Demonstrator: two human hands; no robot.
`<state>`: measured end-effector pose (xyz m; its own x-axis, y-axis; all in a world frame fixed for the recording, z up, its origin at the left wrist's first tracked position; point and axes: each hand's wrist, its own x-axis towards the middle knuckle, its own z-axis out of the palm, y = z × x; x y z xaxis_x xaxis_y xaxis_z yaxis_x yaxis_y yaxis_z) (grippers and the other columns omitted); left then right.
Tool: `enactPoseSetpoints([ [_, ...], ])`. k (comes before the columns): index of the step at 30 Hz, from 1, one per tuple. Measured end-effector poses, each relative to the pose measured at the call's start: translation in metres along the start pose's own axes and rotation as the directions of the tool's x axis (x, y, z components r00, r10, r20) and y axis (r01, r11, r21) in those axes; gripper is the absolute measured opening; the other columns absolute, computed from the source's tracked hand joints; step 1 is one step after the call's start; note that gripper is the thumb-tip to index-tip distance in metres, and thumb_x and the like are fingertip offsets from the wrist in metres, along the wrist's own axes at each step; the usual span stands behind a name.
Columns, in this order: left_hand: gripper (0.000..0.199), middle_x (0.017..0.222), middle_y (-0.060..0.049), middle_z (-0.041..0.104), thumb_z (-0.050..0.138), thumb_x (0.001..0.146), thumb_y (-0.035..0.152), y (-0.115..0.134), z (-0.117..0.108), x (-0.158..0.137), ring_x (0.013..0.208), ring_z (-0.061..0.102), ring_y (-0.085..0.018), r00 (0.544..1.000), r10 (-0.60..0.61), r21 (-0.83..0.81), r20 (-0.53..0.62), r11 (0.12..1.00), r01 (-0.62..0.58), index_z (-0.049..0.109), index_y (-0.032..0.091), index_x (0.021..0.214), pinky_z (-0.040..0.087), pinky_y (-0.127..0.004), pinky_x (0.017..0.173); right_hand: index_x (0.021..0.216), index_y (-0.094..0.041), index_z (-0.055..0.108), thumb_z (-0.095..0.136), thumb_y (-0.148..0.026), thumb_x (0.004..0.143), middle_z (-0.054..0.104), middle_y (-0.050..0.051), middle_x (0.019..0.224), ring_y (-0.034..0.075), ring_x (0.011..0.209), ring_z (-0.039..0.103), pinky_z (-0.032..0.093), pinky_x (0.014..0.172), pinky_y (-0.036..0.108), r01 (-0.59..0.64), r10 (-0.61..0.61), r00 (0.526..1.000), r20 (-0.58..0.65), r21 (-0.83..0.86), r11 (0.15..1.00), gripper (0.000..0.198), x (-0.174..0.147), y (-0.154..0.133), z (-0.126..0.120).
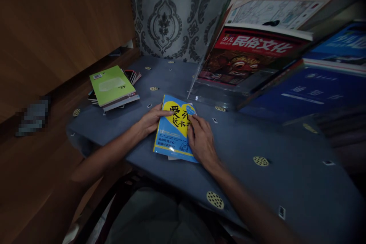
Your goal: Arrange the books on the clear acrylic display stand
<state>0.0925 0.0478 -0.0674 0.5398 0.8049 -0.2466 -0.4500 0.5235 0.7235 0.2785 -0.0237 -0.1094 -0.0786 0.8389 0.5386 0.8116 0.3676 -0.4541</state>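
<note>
- The right hand [201,141] is lying flat on the right edge of the blue book [175,129], fingers close together and pressing down on the cover, not curled around anything.
- The left hand [151,119] is resting on the book's left edge, fingers stretched loosely across the cover, thumb along the side; it is touching the book rather than gripping it.
- The book is lying closed and face up near the front edge of the table [286,183], its glossy paperback cover showing a yellow heart with black lettering. It is looking as if it is being squared or steadied in place; it is neither opened nor lifted.
- The table is wearing a soft blue-grey cloth dotted with small pale round patches.
- To the left, well apart, a green book [112,84] is topping a small uneven stack of thin flat volumes.
- Farther right, a clear plastic stand [200,91] is holding large glossy magazines leaning at a slant.
- Behind, patterned damask wallpaper [166,15] is meeting a smooth wooden panel [57,26].
</note>
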Motion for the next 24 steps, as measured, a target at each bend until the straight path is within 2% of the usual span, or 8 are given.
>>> enactPoseSetpoints([
  [6,0.047,0.093,-0.009,0.076,0.072,0.065,-0.004,-0.007,-0.003,0.001,0.091,0.074,-0.030,0.999,0.034,0.085,-0.025,0.996,-0.031,0.059,0.016,0.106,0.056,-0.054,0.093,0.132,-0.019,0.059,0.038,-0.024,0.097,0.060,0.016,0.124,0.031,0.113,0.057,0.048,0.100,0.057,-0.018,0.018,1.000,-0.001,0.008,1.000,0.041,0.000,0.000,0.000],
  [11,0.057,0.093,-0.008,0.076,0.074,0.057,-0.004,-0.006,0.001,0.001,0.088,0.075,-0.031,0.996,0.054,0.109,-0.067,0.993,-0.046,0.055,0.018,0.106,0.057,-0.053,0.089,0.134,-0.019,0.056,0.040,-0.025,0.096,0.055,0.017,0.132,0.032,0.121,0.053,0.046,0.104,0.057,-0.048,0.047,0.999,0.028,0.056,0.997,0.042,0.000,0.002,-0.002],
  [15,0.061,0.095,-0.008,0.076,0.078,0.054,-0.002,-0.005,0.005,-0.001,0.086,0.075,-0.030,0.994,0.090,0.127,-0.059,0.989,-0.082,0.054,0.018,0.106,0.059,-0.051,0.086,0.141,-0.017,0.047,0.042,-0.032,0.096,0.048,0.018,0.139,0.031,0.131,0.047,0.042,0.109,0.056,-0.089,0.088,0.996,0.017,0.131,0.987,0.047,0.000,0.005,-0.004],
  [18,0.059,0.096,-0.009,0.076,0.077,0.056,-0.002,-0.005,0.007,-0.002,0.084,0.075,-0.029,0.995,0.092,0.127,-0.046,0.988,-0.085,0.055,0.018,0.108,0.059,-0.050,0.086,0.146,-0.017,0.038,0.050,-0.039,0.094,0.050,0.019,0.139,0.032,0.129,0.050,0.044,0.107,0.058,-0.172,0.177,0.984,0.000,0.240,0.955,0.059,0.002,0.009,-0.005],
  [20,0.060,0.095,-0.008,0.076,0.076,0.057,-0.002,-0.003,0.007,-0.003,0.082,0.075,-0.029,0.995,0.088,0.115,-0.053,0.990,-0.082,0.056,0.018,0.109,0.059,-0.051,0.086,0.148,-0.017,0.033,0.058,-0.045,0.089,0.056,0.020,0.135,0.033,0.118,0.059,0.052,0.096,0.057,-0.293,0.294,0.954,0.061,0.399,0.869,0.070,0.005,0.011,-0.006],
  [21,0.059,0.094,-0.008,0.076,0.076,0.057,-0.003,-0.002,0.008,-0.003,0.081,0.075,-0.028,0.994,0.091,0.108,-0.062,0.991,-0.084,0.056,0.018,0.109,0.059,-0.051,0.086,0.149,-0.017,0.031,0.062,-0.048,0.086,0.061,0.019,0.130,0.032,0.110,0.063,0.056,0.090,0.055,-0.369,0.358,0.926,0.122,0.496,0.786,0.077,0.007,0.012,-0.007],
  [23,0.057,0.096,-0.008,0.076,0.075,0.058,-0.003,0.001,0.008,-0.004,0.080,0.075,-0.027,0.990,0.111,0.094,-0.084,0.990,-0.103,0.058,0.017,0.108,0.060,-0.049,0.085,0.147,-0.018,0.033,0.068,-0.053,0.081,0.069,0.016,0.117,0.029,0.094,0.070,0.060,0.078,0.050,-0.502,0.431,0.856,0.285,0.657,0.562,0.082,0.011,0.011,-0.011],
  [24,0.056,0.098,-0.008,0.076,0.075,0.058,-0.002,0.002,0.009,-0.005,0.082,0.075,-0.026,0.988,0.126,0.089,-0.091,0.989,-0.118,0.058,0.018,0.108,0.060,-0.049,0.085,0.143,-0.019,0.040,0.071,-0.054,0.079,0.072,0.013,0.110,0.028,0.087,0.071,0.061,0.074,0.047,-0.548,0.430,0.825,0.366,0.702,0.455,0.080,0.013,0.010,-0.014],
])
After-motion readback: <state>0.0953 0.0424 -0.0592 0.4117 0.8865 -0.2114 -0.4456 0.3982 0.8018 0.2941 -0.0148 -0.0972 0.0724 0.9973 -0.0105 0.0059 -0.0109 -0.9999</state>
